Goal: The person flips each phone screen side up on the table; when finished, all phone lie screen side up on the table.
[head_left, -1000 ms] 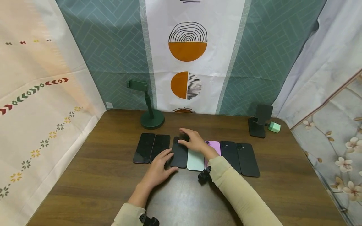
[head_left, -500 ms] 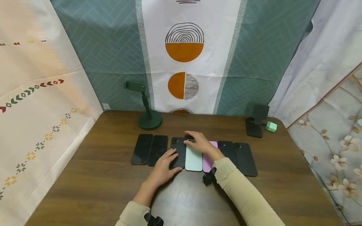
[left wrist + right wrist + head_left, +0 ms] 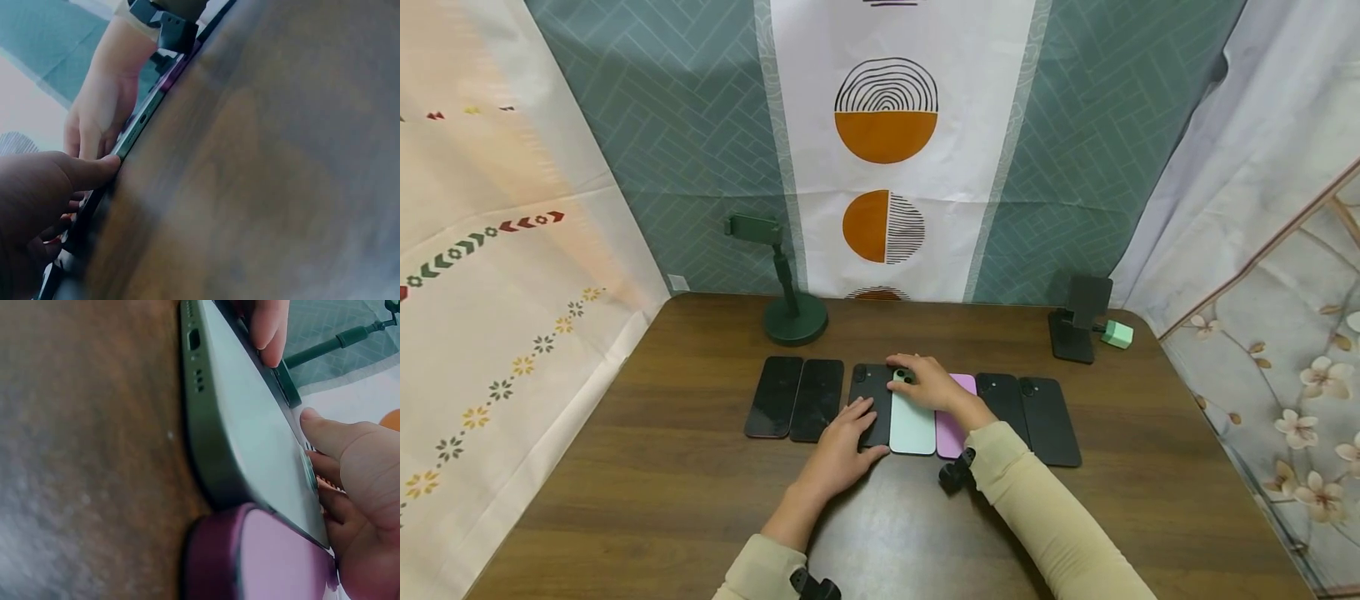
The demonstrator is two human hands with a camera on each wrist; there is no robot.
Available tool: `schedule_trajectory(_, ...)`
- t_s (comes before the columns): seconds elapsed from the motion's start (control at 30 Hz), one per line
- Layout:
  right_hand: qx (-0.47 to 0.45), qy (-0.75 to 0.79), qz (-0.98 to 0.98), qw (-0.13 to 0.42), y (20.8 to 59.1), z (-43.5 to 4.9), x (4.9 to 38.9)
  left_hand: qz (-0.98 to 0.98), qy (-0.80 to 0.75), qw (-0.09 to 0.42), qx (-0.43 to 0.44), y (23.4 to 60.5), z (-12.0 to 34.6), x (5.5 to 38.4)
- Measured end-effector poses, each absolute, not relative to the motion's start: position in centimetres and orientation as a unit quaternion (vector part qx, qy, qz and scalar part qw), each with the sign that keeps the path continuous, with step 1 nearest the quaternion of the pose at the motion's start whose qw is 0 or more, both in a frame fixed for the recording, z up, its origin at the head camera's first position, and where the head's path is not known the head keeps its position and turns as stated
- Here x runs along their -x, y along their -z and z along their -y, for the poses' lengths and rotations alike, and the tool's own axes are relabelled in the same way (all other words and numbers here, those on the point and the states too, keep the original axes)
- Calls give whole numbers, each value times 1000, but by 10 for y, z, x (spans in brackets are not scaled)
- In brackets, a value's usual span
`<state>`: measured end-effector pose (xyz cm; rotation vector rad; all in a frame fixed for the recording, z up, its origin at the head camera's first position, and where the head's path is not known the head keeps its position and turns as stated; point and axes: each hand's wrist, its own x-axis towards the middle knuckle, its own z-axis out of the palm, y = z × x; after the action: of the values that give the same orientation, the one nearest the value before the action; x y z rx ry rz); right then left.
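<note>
A row of phones lies flat on the wooden table. Toward its middle is a mint-green phone, back up, and to its left a black phone. My right hand reaches over the mint phone's far end, fingers beside the camera bump and thumb near the left edge. Fingers of my left hand rest on the black phone's lower part. In the left wrist view its thumb is straight, right at the mint phone's near corner. A purple phone lies directly against the mint one's right side.
Two dark phones lie screen up at the row's left end, two dark ones back up at its right. Behind stand a green phone stand and a black stand with a small green block beside it.
My right hand has moved from the black phone's far end to the mint phone's. The left hand has shifted slightly right, bringing its thumb to the mint phone's near edge.
</note>
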<state>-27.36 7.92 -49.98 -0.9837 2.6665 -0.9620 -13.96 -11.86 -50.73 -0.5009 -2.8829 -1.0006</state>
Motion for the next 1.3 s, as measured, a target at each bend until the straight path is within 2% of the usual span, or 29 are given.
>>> schedule_trajectory(0.37,340,324,-881,61,501,-77,271,928,336,38,154,512,112,138)
schedule_trajectory(0.83,293,392,-871,39,504,-76,270,915,350,55,192,515,117,135)
schedule_trajectory(1.3,314,439,-842,-9,504,-74,271,900,396,59,174,509,124,138)
